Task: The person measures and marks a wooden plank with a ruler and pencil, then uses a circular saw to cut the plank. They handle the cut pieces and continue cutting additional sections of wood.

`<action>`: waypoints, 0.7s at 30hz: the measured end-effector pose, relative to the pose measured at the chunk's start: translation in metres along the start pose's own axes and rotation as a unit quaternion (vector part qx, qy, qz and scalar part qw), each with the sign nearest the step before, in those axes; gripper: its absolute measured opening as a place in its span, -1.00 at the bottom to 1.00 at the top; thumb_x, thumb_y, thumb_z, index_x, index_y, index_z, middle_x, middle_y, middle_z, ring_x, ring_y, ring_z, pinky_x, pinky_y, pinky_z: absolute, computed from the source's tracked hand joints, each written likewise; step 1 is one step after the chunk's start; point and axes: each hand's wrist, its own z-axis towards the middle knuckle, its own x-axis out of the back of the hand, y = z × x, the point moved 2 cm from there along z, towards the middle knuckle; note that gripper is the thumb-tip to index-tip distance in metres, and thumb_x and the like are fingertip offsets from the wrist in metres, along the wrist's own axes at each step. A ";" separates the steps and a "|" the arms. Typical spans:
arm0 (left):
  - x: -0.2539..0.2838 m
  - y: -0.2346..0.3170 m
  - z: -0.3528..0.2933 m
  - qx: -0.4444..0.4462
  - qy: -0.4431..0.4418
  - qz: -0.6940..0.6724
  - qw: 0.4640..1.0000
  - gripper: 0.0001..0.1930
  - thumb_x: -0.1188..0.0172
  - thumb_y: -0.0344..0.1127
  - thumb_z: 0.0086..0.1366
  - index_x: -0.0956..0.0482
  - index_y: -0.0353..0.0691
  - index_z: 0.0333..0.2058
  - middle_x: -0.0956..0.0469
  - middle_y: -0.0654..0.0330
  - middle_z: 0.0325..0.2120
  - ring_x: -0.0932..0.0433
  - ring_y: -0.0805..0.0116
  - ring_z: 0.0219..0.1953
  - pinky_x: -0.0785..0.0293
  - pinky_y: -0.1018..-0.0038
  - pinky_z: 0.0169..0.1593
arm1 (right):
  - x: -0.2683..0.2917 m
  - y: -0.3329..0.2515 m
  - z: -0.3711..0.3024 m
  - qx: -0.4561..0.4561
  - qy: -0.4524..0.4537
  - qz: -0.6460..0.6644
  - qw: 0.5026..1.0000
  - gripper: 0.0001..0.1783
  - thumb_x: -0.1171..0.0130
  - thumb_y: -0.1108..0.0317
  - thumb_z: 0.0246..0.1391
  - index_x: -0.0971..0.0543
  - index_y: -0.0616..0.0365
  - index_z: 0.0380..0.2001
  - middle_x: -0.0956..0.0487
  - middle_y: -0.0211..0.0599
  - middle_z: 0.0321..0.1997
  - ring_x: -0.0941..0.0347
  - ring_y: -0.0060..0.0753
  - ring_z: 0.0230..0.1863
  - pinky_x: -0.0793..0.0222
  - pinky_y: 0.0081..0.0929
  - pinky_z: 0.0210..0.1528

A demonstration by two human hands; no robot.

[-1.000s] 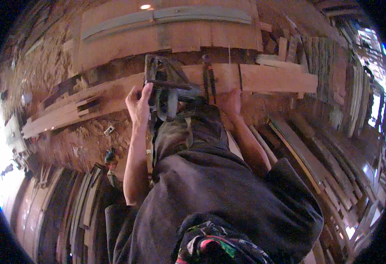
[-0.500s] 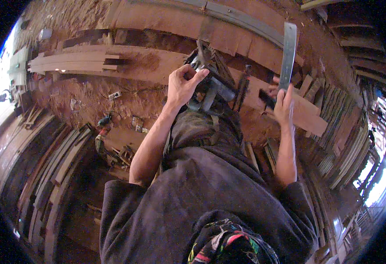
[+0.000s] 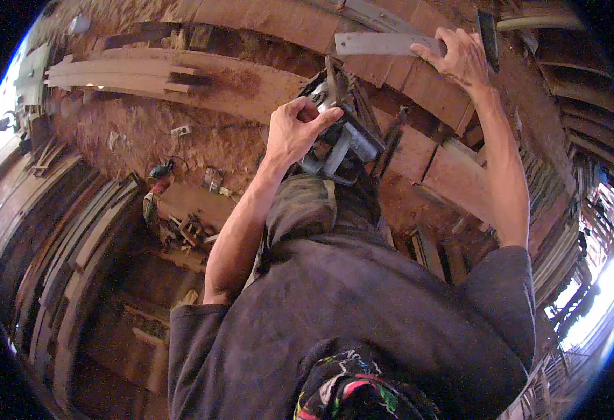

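Since half a second ago, the right hand [image 3: 464, 59] has been moving up and forward, off the plank; the square [image 3: 375, 45] has been swinging with it, its blade going from pointing away to pointing left. Right fingers are closing around the square near its dark stock, thumb lying along the metal blade, other fingers bending over the far side. Square is hanging in the air above the wide board [image 3: 429, 87], blade tip sitting forward of the power tool [image 3: 349, 143]. Left hand [image 3: 296, 133] is staying on that tool: fingers curling nearly closed, thumb reaching over its upper edge, gripping it. Tool is sitting just in front of the person's dark trousers [image 3: 300, 210]; the underside contact is hidden, can't tell what's supporting it. A dark bar [image 3: 393, 143] is lying just right of it. To the left, thin wood strips [image 3: 111, 73] are resting on the long plank [image 3: 244, 84]. Stacked boards [image 3: 90, 259] are lining the lower left.
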 end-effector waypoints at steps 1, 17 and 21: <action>0.001 0.002 0.000 0.004 -0.001 0.011 1.000 -0.44 -0.46 0.16 0.06 -0.54 -0.31 -0.58 -0.49 0.25 -0.69 -0.43 0.52 -0.57 -0.38 0.48 -0.45 | 0.003 -0.003 0.007 0.031 0.004 -0.003 0.999 -0.28 -0.15 -0.42 0.04 -0.56 0.15 -0.36 -0.57 -0.14 -0.37 -0.48 -0.09 -0.18 -0.25 -0.20 0.01; 0.004 0.002 0.006 0.022 -0.017 0.027 0.999 -0.38 -0.45 0.23 0.02 -0.50 -0.30 -0.63 -0.45 0.26 -0.71 -0.39 0.50 -0.57 -0.36 0.45 -0.45 | -0.008 0.006 0.054 0.204 0.014 0.036 0.978 -0.13 -0.16 -0.60 -0.15 -0.38 0.12 -0.69 -0.37 -0.29 -0.64 -0.28 -0.25 -0.47 -0.14 -0.19 -0.17; 0.004 -0.008 0.007 0.029 -0.007 0.012 0.999 -0.35 -0.45 0.27 0.00 -0.49 -0.31 -0.64 -0.45 0.26 -0.71 -0.39 0.49 -0.57 -0.36 0.44 -0.45 | -0.013 0.001 0.071 0.234 0.007 0.040 0.971 -0.16 -0.19 -0.58 -0.15 -0.39 0.11 -0.68 -0.38 -0.29 -0.63 -0.29 -0.25 -0.47 -0.14 -0.18 -0.17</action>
